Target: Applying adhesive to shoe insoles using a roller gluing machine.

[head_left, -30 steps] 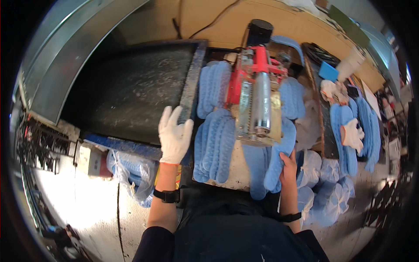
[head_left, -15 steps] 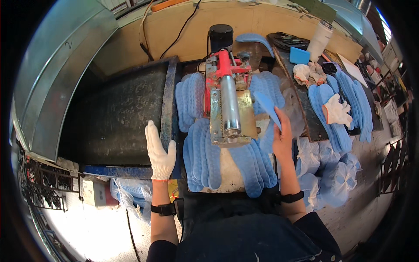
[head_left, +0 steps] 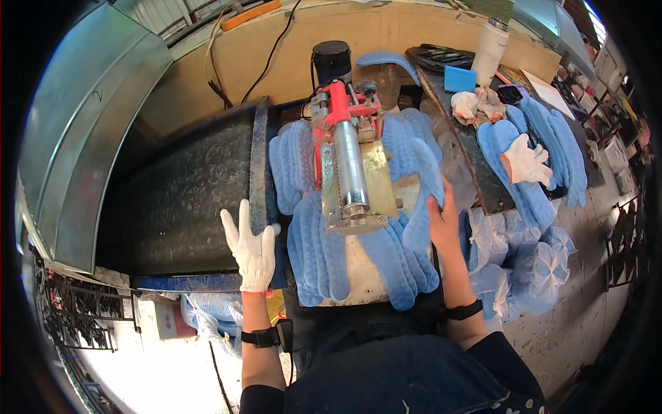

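Beside right hand (head_left: 445, 221), bagged blue insoles (head_left: 534, 265)

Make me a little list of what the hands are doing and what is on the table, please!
left hand: in a white glove, open, fingers spread, holds nothing, over the dark tray's blue edge
right hand: bare, grips a blue insole
machine: red and silver, with a metal roller
around machine: rows of blue insoles
far right: another person's gloved hand on more insoles

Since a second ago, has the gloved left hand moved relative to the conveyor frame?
Yes. The left hand moved off the frame's blue edge toward the near corner, away from the red machine.
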`<state>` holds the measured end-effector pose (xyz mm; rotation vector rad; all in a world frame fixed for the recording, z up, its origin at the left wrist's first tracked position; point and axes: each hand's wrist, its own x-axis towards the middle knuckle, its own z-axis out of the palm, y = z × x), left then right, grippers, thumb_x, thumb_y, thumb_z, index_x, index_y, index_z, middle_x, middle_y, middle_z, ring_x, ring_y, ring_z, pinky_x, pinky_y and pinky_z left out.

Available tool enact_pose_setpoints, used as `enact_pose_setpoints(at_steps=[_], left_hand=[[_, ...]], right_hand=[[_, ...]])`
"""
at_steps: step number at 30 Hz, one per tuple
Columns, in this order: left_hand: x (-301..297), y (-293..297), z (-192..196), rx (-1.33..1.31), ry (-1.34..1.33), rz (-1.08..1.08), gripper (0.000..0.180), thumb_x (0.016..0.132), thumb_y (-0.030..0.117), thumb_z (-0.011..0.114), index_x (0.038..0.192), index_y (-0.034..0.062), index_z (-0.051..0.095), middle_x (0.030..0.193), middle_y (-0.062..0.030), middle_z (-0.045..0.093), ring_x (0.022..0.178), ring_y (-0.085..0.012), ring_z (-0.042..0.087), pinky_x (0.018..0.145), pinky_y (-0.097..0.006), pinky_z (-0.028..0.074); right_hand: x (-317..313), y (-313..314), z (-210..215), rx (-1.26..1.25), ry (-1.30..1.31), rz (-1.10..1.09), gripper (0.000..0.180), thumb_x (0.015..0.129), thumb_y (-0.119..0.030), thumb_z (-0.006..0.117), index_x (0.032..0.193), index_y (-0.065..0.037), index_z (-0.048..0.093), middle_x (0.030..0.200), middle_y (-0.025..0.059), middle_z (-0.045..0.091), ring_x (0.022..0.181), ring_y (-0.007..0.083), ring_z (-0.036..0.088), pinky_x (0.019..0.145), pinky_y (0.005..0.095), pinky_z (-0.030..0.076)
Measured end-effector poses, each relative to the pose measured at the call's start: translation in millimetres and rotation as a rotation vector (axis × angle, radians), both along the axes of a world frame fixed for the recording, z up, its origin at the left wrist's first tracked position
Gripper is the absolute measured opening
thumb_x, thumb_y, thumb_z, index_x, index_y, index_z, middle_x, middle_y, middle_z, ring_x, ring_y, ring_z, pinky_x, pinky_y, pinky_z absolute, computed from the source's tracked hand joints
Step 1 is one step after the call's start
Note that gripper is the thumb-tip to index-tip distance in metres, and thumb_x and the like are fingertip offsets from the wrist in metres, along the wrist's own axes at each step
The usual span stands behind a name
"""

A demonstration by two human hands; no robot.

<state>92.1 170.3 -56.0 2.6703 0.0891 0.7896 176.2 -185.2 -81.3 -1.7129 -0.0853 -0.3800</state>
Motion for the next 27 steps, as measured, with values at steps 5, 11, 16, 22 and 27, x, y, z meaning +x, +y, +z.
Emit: enact_pose_setpoints(at_steps=[5, 11, 16, 22, 27], left_hand=[[5, -13, 22, -0.37, -0.081, -0.285, 0.06, 0.102, 0.034, 0.037, 0.151, 0.0009, 0.024, 0.158, -0.0186, 0.02, 0.147, -0.034, 0.014, 0.118, -0.041, 0.012], [48, -53, 34, -0.59, -0.056, -0.37, 0.064, 0.102, 0.04, 0.033, 0.151, 0.0013, 0.021, 0.157, -0.0186, 0.022, 0.146, -0.033, 0.018, 0.118, -0.042, 0.015], [76, -73, 39, -0.768, -0.038, -0.456, 0.067, 0.102, 0.045, 0.03, 0.152, 0.0016, 0.018, 0.155, -0.0185, 0.024, 0.144, -0.0322, 0.022, 0.117, -0.042, 0.018], [77, -83, 15, -0.977, 0.022, -0.541, 0.071, 0.102, 0.05, 0.027, 0.153, 0.002, 0.014, 0.154, -0.0184, 0.027, 0.142, -0.0312, 0.027, 0.116, -0.042, 0.021], [64, -88, -4, -1.166, 0.102, -0.581, 0.075, 0.102, 0.055, 0.024, 0.153, 0.0024, 0.011, 0.153, -0.0184, 0.029, 0.141, -0.0304, 0.03, 0.116, -0.043, 0.023]], right_hand=[[22, 1, 34, -0.735, -0.486, -0.04, 0.058, 0.077, 0.007, 0.057, 0.13, -0.015, 0.057, 0.12, 0.0142, 0.057, 0.105, 0.0358, 0.054, 0.091, 0.0392, 0.046], [28, 14, 45, -0.735, -0.512, 0.149, 0.061, 0.075, 0.008, 0.061, 0.13, -0.016, 0.057, 0.122, 0.014, 0.056, 0.106, 0.0336, 0.055, 0.089, 0.0411, 0.047], [15, 9, 27, -0.597, -0.462, 0.073, 0.056, 0.079, 0.003, 0.063, 0.132, -0.01, 0.053, 0.118, 0.015, 0.058, 0.106, 0.0342, 0.055, 0.088, 0.0415, 0.047], [-6, -12, -26, -0.327, -0.133, 0.086, 0.042, 0.089, -0.005, 0.059, 0.13, -0.004, 0.051, 0.115, 0.0163, 0.061, 0.101, 0.0291, 0.059, 0.085, 0.0374, 0.047], [-18, -15, -42, -0.219, 0.09, 0.17, 0.038, 0.094, -0.008, 0.054, 0.132, -0.003, 0.05, 0.116, 0.0143, 0.062, 0.095, 0.0227, 0.061, 0.081, 0.0333, 0.048]])
